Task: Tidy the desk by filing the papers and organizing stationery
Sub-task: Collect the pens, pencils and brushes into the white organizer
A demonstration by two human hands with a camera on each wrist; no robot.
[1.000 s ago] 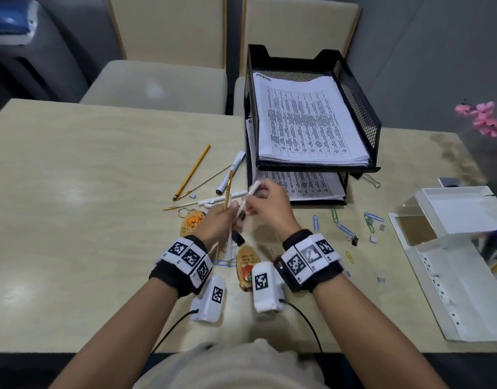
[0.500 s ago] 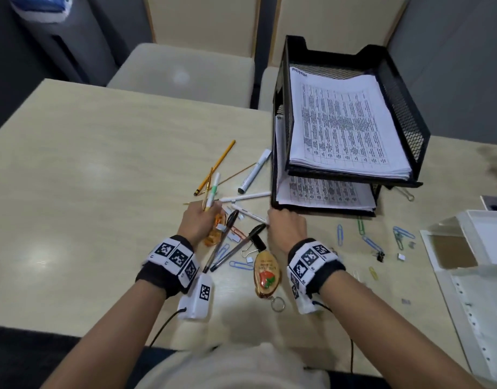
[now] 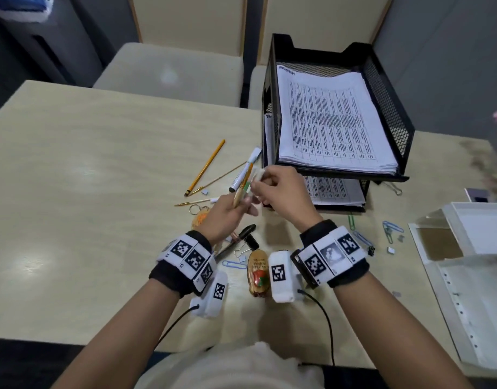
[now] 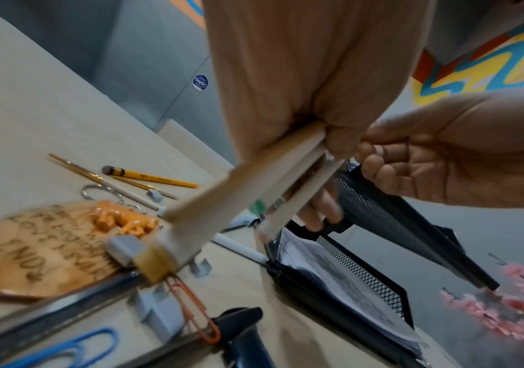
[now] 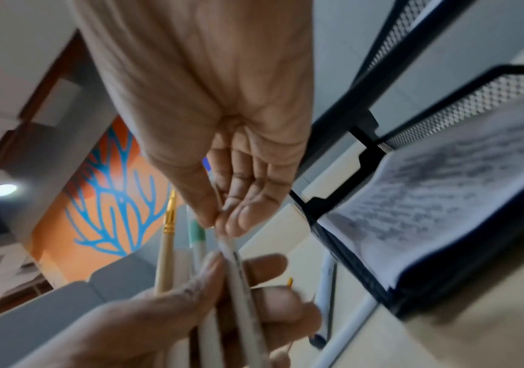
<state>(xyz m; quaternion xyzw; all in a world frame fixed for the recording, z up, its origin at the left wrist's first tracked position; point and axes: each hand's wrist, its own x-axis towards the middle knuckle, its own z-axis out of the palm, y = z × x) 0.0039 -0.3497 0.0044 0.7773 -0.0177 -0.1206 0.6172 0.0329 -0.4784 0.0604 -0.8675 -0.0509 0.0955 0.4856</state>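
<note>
My left hand [image 3: 239,204] grips a small bundle of brushes and pens [image 3: 243,186] above the desk, a gold-ferruled brush and a green-banded pen among them. My right hand [image 3: 258,184] pinches a white pen [image 5: 238,264] between thumb and fingertips, its lower part lying against the bundle in the left hand [image 5: 210,286]. In the left wrist view the bundle [image 4: 254,189] sticks out below the left palm. A black mesh two-tier tray [image 3: 387,88] holds stacks of printed papers [image 3: 331,122]. A yellow pencil [image 3: 205,168], a white marker [image 3: 251,160] and thin brushes [image 3: 222,178] lie loose.
Under my wrists lie a black pen [image 3: 239,235], a wooden keychain [image 3: 258,273], an orange keychain [image 3: 199,217] and a blue paper clip [image 3: 233,263]. More clips [image 3: 390,228] are scattered right of the tray. A white box [image 3: 472,242] stands at the right edge.
Both hands have risen from the desk. The right hand, which was down beside the tray, now holds a white pen against the bundle in the left hand.
</note>
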